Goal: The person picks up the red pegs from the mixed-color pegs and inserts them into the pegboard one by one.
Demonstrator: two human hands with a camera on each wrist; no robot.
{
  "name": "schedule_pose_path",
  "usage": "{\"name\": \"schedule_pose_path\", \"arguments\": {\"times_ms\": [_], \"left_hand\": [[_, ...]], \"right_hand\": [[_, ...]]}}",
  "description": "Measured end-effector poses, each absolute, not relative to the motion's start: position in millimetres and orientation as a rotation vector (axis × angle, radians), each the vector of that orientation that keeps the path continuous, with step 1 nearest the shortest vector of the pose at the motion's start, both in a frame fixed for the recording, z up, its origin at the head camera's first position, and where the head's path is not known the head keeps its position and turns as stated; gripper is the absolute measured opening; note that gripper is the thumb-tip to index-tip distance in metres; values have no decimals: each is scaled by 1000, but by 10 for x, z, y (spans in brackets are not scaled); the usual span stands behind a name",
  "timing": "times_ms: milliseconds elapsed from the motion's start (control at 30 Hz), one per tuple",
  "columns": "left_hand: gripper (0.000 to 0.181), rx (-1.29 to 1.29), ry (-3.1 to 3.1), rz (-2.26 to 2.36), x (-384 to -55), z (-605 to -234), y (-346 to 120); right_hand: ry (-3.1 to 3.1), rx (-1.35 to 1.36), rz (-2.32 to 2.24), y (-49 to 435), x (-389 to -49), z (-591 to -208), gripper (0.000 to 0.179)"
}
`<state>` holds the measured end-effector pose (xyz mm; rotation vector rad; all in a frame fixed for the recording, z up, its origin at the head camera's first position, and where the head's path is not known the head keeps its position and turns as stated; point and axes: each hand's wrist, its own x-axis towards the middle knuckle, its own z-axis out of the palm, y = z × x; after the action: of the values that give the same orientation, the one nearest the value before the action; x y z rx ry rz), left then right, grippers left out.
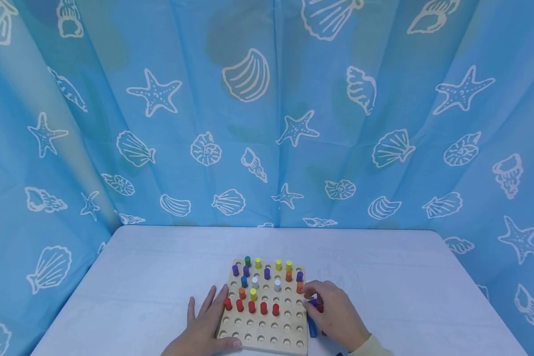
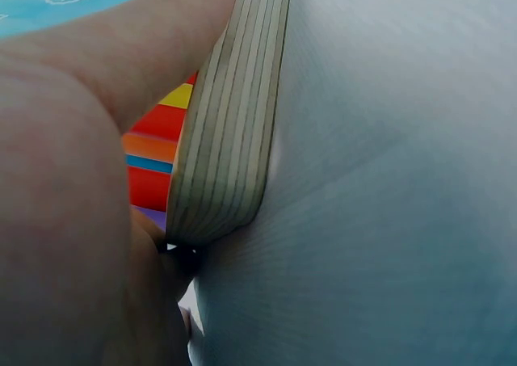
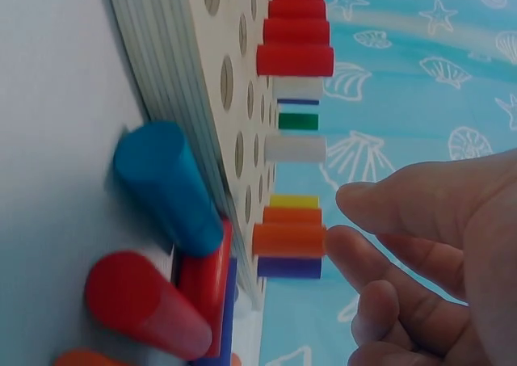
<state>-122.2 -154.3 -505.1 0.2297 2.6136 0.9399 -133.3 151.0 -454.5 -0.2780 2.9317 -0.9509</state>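
A wooden pegboard [image 1: 268, 332] lies on the table, set with coloured pegs, among them a row of red pegs [image 1: 251, 307]. My left hand [image 1: 200, 326] rests along its left side, fingers spread, with the thumb at the near left corner. In the left wrist view, this hand lies against the board's layered edge [image 2: 230, 115]. At the board's right side is my right hand [image 1: 338, 314]. Its index fingertip is at the end of an upright orange peg [image 3: 291, 240] in the right wrist view; the thumb stands apart from that peg.
Loose pegs lie beside the board's right edge, including a blue peg [image 3: 166, 188] and a red peg [image 3: 145, 301]; my right hand partly covers them in the head view. A white table [image 1: 160, 267] bears everything. Behind it hangs a blue curtain [image 1: 267, 123] with shells and starfish.
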Motion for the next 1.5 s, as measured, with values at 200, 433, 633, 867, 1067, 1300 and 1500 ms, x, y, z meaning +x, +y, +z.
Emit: {"name": "schedule_pose_path", "arguments": {"times_ms": [200,433,633,867,1067,1300,1500], "left_hand": [[127,223,2611,932,-1217,-5053,-1538],[127,217,2607,929,-1218,-5066,-1546],[127,203,2593,910,-1232,-5064,-1555],[129,177,2589,914,-1236,-5059,-1550],[128,211,2594,942,-1222,-5055,-1551],[126,246,2603,956,-1204,-5032,-1549],[128,229,2606,942,-1197,-5021,-1538]], "right_hand": [[2947,-251,-945,1581,-1360,-4588,23],[2923,-190,-912,1615,-1393,-4610,24],[2930,-232,-818,1654,-1418,-4614,23],[2906,-259,-773,1694,-1421,-4586,20],[2884,-281,-741,1719,-1428,-4618,18],[2898,-329,-678,1729,-1432,-4652,20],[2897,-332,-630,1716,-1441,-4691,20]]}}
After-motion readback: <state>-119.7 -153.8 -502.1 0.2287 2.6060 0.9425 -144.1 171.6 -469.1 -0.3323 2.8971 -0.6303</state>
